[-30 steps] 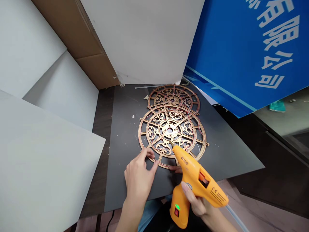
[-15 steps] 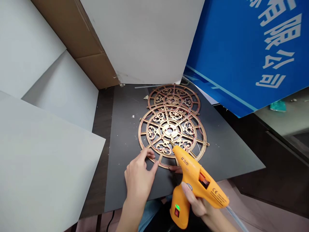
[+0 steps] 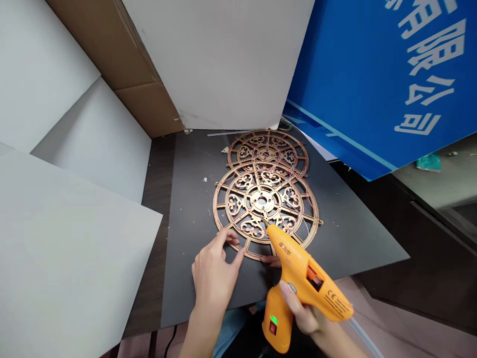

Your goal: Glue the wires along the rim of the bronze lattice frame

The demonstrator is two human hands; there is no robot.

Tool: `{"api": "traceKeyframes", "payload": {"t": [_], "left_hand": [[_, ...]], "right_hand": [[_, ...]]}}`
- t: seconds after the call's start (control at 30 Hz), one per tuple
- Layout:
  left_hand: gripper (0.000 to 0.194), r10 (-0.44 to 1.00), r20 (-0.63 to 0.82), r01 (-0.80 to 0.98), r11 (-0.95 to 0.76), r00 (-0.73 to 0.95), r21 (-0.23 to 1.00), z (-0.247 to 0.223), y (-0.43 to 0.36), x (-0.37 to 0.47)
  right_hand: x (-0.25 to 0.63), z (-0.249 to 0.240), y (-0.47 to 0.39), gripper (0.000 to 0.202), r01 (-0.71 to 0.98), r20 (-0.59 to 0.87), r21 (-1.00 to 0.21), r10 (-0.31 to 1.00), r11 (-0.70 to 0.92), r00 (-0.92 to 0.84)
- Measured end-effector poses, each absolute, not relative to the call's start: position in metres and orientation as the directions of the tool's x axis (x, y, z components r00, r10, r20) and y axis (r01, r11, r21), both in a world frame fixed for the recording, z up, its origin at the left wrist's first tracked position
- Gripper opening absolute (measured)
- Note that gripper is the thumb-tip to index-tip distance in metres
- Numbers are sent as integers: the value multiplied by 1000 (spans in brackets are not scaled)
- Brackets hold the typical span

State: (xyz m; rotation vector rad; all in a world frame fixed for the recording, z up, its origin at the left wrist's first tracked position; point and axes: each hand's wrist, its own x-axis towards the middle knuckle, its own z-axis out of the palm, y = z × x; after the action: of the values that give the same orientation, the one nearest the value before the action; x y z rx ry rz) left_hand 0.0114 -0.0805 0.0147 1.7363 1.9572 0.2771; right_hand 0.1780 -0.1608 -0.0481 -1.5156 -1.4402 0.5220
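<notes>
Yellow glue gun (image 3: 294, 261) gripped in my right hand (image 3: 304, 315), my left hand (image 3: 215, 266) resting, thumb and fingers parted, at the near edge of the front wooden wheel (image 3: 253, 202) on the grey board (image 3: 357, 243), I'm apparently gluing near its middle, which calls for a steady nozzle (image 3: 265, 221).

Glue gun (image 3: 298, 271): orange-yellow, black-lettered; red switch (image 3: 273, 328), green light (image 3: 274, 319).
Near wheel (image 3: 267, 194): golden tan, scrollwork-patterned, traced in red.
Far wheel (image 3: 258, 153): repeats scrollwork, browner.
Board (image 3: 194, 199): dark grey, pale-flecked.
Tabletop (image 3: 158, 189): dark brown, wood-grained.
Sign (image 3: 346, 89): blue, white-lettered, banded light blue.
Carton (image 3: 149, 109): plain brown.
</notes>
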Motion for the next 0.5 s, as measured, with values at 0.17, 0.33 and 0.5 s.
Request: {"api": "traceKeyframes", "payload": {"t": [0.17,0.33,0.5], "left_hand": [[11,972,-228,868,159,-54,471,15,-81,11],[11,967,-245,865,175,-63,470,16,-81,11],[11,961,-267,861,189,-65,471,17,-81,11]], "right_hand": [[177,-44,-157,23,554,372,-799,916,235,148],[177,-46,-158,21,552,352,-805,924,218,149],[177,-49,-160,22,611,394,-754,910,240,130]]}}
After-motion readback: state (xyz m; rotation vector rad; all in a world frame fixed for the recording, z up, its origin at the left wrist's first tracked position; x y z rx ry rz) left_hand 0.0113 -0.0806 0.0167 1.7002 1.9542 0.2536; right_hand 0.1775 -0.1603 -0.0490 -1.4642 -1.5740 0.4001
